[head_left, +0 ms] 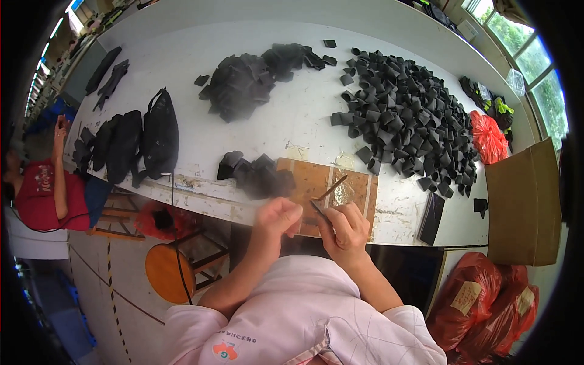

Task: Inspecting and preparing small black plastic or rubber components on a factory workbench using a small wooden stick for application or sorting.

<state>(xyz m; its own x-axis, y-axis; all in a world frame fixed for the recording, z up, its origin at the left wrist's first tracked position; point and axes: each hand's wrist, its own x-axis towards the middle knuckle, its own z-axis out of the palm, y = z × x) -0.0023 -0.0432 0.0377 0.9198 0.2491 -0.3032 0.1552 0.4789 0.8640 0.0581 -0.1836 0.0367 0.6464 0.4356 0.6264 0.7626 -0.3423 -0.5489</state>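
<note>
Black fabric pieces are being worked at the near edge of a white table (292, 115), seen from above. A small dark strip (320, 212) is being gripped in the right hand (348, 230), whose fingers are closed around it just over the near edge of a brown board (316, 182) lying on the table. The left hand (277, 218) is being held just beside the right, fingers curled and blurred, so whether anything is pinched in it cannot be told. A thin stick (333, 187) is lying slantwise on the board. A small heap of black pieces (255, 175) is resting on the board's left end, touching it. Farther off, a large spread of folded black pieces (407, 115) is lying to the right, and a looser pile (249, 79) at the far middle. Black bags (137, 143) are lying at the left edge. Judging by the grip, one piece is being folded or trimmed; the next move would seem to call for a steady pinch from both hands. A seated person in red (42, 188) is partly seen at the far left.
</note>
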